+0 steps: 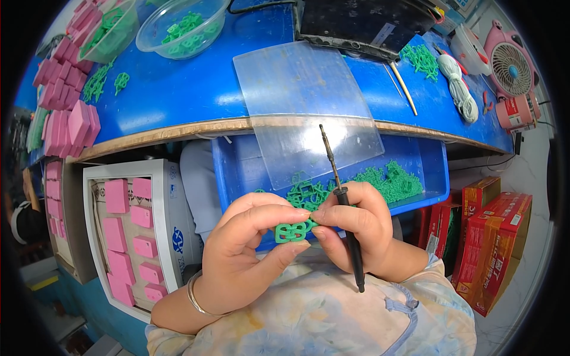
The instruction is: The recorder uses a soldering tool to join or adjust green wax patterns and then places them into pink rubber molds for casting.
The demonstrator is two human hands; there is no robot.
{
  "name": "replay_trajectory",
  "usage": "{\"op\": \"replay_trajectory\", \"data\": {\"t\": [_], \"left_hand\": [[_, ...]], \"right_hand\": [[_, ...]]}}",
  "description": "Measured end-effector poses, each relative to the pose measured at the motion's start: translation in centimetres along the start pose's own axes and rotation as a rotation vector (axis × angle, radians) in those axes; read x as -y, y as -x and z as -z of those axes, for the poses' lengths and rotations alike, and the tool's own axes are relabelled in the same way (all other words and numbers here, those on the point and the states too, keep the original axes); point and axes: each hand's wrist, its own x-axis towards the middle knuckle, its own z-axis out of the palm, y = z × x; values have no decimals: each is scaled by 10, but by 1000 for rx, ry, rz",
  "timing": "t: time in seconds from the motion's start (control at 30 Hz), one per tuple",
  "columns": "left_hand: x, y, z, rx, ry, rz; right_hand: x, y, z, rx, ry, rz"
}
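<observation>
My left hand [249, 240] is closed, with a small green openwork piece [290, 232], wax-like and made of linked loops, pinched between thumb and fingers. My right hand [365, 222] is closed round a soldering iron [355, 255] with a black handle, its thin metal tip pointing up and away from me. That hand's thumb and forefinger also meet at the right end of the green piece. Both hands are above the near side of a blue tray [439, 172], which holds a heap of green scraps [389, 183].
A clear flexible sheet [303, 89] drapes from the blue table [178, 95] over the tray. Clear bowls [181, 29] of green pieces and stacked pink blocks [77, 127] stand at left. A dark box [362, 24], a wooden stick [404, 89] and a pink fan [510, 65] are at right.
</observation>
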Motion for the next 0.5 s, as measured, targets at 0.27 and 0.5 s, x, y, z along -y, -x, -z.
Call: {"op": "replay_trajectory", "data": {"t": [0.27,0.5], "left_hand": [[1,-2,1,11,26,-4],[-1,-2,1,-13,90,53]], "right_hand": [[-1,-2,0,5,18,4],[-1,-3,-1,-13,-31,10]]}}
